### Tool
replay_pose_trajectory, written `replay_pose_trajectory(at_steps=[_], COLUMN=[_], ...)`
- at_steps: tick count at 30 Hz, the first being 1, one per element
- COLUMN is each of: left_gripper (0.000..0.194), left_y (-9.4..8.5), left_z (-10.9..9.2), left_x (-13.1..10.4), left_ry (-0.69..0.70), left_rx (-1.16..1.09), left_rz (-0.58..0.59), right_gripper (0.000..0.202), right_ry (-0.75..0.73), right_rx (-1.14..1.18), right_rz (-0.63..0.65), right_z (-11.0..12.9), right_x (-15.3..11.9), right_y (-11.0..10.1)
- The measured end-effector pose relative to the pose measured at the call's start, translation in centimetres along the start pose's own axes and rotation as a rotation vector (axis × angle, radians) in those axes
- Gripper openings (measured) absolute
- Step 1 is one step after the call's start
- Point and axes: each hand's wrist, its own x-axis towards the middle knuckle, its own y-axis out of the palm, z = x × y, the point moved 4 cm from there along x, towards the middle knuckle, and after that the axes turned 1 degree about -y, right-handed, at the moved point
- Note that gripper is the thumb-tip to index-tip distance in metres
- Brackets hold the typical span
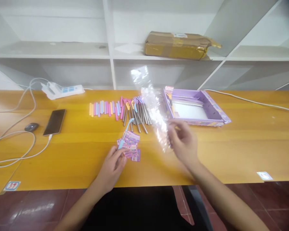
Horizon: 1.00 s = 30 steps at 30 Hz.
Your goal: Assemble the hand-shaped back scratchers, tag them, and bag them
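Note:
My left hand point(112, 170) is closed round the light blue handle of a small back scratcher point(124, 134), its claw tilted up and away. Beneath it lies a loose pile of small purple-pink printed cards point(132, 138). A long clear plastic bag point(155, 110) hangs from my right hand point(183, 141), pinched near its lower end and blurred by motion. Behind the cards are several metal rods with coloured claw heads point(142, 117). To their left, coloured handle tubes point(106, 108) lie in a row. At right, a purple open box point(214, 110) holds a few bagged back scratchers.
At left are a phone point(54, 122) on a charging cable, a black mouse point(31, 127) and a white power strip point(62, 91). White shelves stand behind the table point(69, 166), with a taped cardboard box point(178, 46) on one. A white cable point(250, 99) runs along the back right.

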Motion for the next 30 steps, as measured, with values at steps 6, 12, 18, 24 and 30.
replay_pose_trajectory(at_steps=[6, 12, 18, 24, 30], left_gripper=[0.051, 0.031, 0.026, 0.034, 0.043], left_y=[2.4, 3.4, 4.1, 2.9, -0.8], left_z=[-1.6, -1.0, -1.0, -1.0, -0.1], left_x=[-1.1, -1.1, -1.4, -0.9, -0.4], left_ry=[0.044, 0.014, 0.059, 0.089, 0.067], left_rx=[-0.282, -0.174, -0.144, -0.173, -0.253], left_rz=[0.143, 0.052, 0.137, 0.032, -0.356], right_gripper=[0.016, 0.019, 0.040, 0.040, 0.038], right_ry=[0.055, 0.187, 0.415, 0.463, 0.403], right_rx=[0.359, 0.540, 0.640, 0.648, 0.446], right_rz=[0.145, 0.160, 0.462, 0.065, 0.277], right_z=[1.4, -0.7, -1.7, -2.6, -0.7], right_x=[-9.0, -9.8, -9.6, -8.0, -6.5], right_y=[6.6, 7.7, 9.6, 6.7, 2.6])
